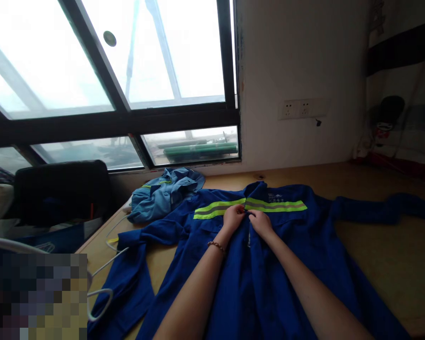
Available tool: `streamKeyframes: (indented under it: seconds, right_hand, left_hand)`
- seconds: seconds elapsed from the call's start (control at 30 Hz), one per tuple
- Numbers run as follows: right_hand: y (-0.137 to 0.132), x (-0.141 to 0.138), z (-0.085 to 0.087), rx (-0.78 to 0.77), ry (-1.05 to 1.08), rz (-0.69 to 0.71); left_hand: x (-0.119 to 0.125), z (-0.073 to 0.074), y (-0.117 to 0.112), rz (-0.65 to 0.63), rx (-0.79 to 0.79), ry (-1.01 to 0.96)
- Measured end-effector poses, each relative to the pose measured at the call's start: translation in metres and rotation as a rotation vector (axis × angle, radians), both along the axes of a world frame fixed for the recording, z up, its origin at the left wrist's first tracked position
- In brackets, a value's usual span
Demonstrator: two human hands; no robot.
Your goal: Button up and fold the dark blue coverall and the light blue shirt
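So there's a deep blue jacket (pixel 239 269) spread out front side up on a smooth, tan, wood-looking surface (pixel 382 274), collar pointing to 12 o'clock, and both hands are on it. Left hand (pixel 233 216) and right hand (pixel 260 222) are nearly touching, fingers pinched closed on the front opening just under the collar. Can't really tell if it's a zip or a button in there, the fingers cover it. Beaded bracelet (pixel 216 244) on the left wrist.

The cloth looks matte and fairly sturdy, with long soft creases running down to 6 o'clock. A flat neon-yellow band (pixel 276 206) with a greyish stripe crosses the chest, split at the opening. One sleeve stretches out to 3 o'clock; the other goes to 9 and bends down toward 8.

Taking the hands as the clock centre: a crumpled light blue garment (pixel 163 196) sits in a lumpy heap between 9 and 10, right up against the jacket. A thin, loopy white cable (pixel 110 262) is over at 8. Big dark-framed window (pixel 170 56) at 11, with round green tubes (pixel 200 150) behind the glass, and a flat, rectangular socket panel (pixel 295 108) on the plain wall at 1.
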State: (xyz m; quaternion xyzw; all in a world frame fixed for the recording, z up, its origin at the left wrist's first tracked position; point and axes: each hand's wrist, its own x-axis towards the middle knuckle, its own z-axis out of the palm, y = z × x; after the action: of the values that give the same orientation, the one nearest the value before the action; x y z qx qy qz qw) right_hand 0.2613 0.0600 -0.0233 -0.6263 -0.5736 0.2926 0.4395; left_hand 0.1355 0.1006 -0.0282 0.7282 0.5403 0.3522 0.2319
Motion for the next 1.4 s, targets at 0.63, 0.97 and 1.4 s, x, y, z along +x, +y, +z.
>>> streamKeyframes:
  seconds: [0.63,0.97,1.4]
  right_hand:
    - [0.0,0.018,0.011,-0.2,0.924,0.227]
    - [-0.003,0.019,0.01,-0.164,0.88,0.209]
    - [0.0,0.014,0.001,0.119,0.575,0.128]
  left_hand:
    - [-0.011,0.018,-0.01,-0.176,-0.531,-0.892]
    - [-0.015,0.015,-0.011,-0.255,-0.568,-0.937]
    - [-0.009,0.012,-0.018,-0.266,-0.497,-0.987]
